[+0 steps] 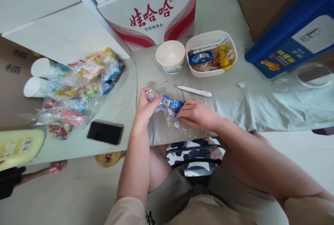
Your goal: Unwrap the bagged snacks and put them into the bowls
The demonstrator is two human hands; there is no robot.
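Between my hands, over the table's front edge, is a small blue snack packet (171, 103) with a barcode label, together with crumpled clear plastic wrap that hangs below it. My left hand (147, 105) is closed on the wrap at the packet's left end. At the other end, my right hand (195, 113) has its fingers closed on the blue packet. Just beyond them lies a white utility knife (193, 90). Farther back stand a white paper cup (171, 57) and a cream plastic tub (208, 73) holding several wrapped snacks, one blue and one yellow.
A heap of bagged snacks (88, 75) and a black phone (105, 132) lie on the left. Cartons, including a white-and-red box (153, 16), line the back. A blue container (289, 33) and a clear plastic cup (313, 75) are on the right. Another person's foot (58, 167) shows lower left.
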